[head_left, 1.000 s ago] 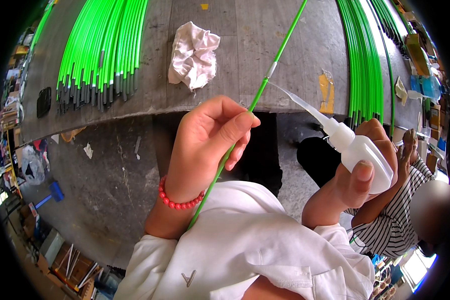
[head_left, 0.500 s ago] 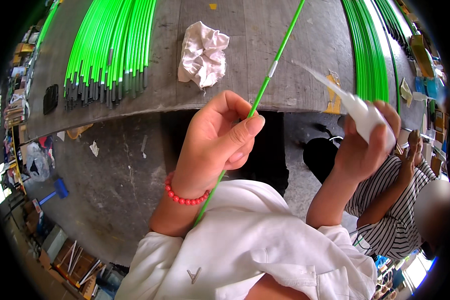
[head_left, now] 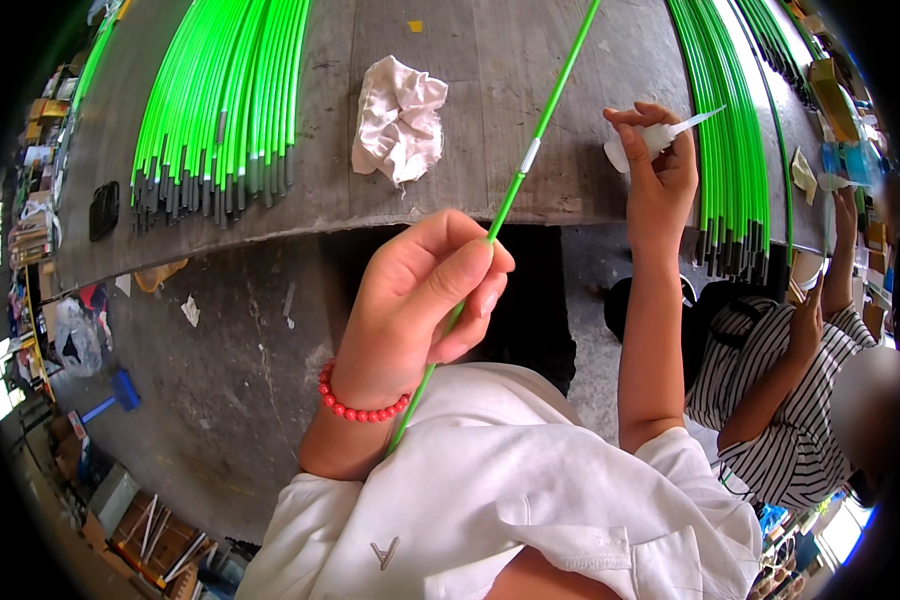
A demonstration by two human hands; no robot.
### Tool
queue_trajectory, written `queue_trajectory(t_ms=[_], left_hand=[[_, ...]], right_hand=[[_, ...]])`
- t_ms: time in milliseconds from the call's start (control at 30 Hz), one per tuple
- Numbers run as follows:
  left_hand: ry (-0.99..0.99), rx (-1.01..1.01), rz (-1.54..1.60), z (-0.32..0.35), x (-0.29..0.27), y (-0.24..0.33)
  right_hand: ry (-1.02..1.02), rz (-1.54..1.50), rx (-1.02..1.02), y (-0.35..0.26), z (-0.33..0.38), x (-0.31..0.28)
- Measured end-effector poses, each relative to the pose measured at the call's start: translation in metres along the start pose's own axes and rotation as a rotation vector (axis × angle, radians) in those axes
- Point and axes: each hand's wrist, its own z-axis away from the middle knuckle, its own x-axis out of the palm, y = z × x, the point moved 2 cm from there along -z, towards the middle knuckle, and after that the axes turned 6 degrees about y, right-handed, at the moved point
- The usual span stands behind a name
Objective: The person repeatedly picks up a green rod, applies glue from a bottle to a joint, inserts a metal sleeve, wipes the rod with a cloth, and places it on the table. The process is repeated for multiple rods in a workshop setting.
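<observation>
My left hand (head_left: 425,295) grips a thin green rod (head_left: 560,85) between thumb and fingers. The rod slants from beside my body up over the table, and a short silvery-white sleeve (head_left: 530,155) sits on it above my fingertips. In my right hand (head_left: 665,175), over the table to the right, is a small white squeeze bottle (head_left: 625,150). Its long thin nozzle (head_left: 698,119) points right, toward a bundle of green rods (head_left: 725,130). A crumpled whitish cloth (head_left: 400,120) lies on the table beyond my left hand.
A large bundle of green rods with dark ends (head_left: 220,100) lies on the table (head_left: 320,195) at the left, beside a black phone-like object (head_left: 103,210). A person in a striped top (head_left: 770,400) sits close on the right. A blue broom (head_left: 123,390) lies on the floor.
My right hand has moved forward over the table with the bottle, whose nozzle has swung from pointing left to pointing right. The left hand and rod have shifted slightly left and down.
</observation>
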Motion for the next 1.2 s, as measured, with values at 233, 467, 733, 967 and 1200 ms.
queue_trajectory(t_ms=[233,467,733,967,1200], left_hand=[[0.04,0.004,-0.059,0.002,0.006,0.002],[-0.079,-0.137,0.058,0.003,0.011,-0.006],[-0.107,-0.163,0.057,0.014,0.011,0.0],[-0.229,-0.295,0.325,0.017,0.001,-0.009],[-0.249,-0.25,0.348,0.02,-0.003,-0.013]], right_hand=[[0.256,0.392,-0.443,-0.028,0.016,-0.012],[-0.212,-0.122,0.015,-0.096,0.049,-0.001],[-0.368,-0.762,0.506,-0.09,0.051,0.041],[-0.459,-0.71,0.487,-0.087,0.052,0.044],[-0.537,-0.685,0.467,-0.086,0.058,0.051]])
